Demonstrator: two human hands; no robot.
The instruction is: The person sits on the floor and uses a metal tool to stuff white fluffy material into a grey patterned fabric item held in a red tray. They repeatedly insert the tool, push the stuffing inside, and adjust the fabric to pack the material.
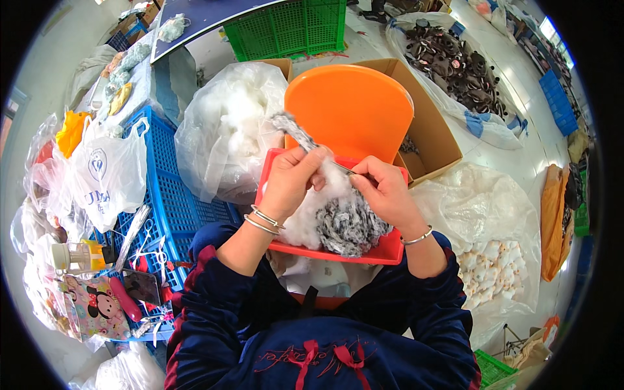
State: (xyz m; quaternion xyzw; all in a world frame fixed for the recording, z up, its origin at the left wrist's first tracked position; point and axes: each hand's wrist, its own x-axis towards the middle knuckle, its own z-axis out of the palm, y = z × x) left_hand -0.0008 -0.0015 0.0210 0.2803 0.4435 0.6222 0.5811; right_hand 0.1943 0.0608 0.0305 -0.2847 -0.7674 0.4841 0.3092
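Above a red tray on my lap, my left hand is closed on a narrow grey-and-white fuzzy fabric piece, whose free end points up and away. My right hand pinches a thin metal tool; its tip reaches toward the left hand, and most of it is hidden by the fingers. White fluffy stuffing lies in the tray's left and middle part. A heap of similar grey-and-white fuzzy pieces fills the near right part, just below my right hand.
Beyond the tray stands an orange chair back, with a cardboard box behind it. A clear bag of stuffing sits at left, beside a blue crate bearing scissors and bags. Sacks of small parts lie at right.
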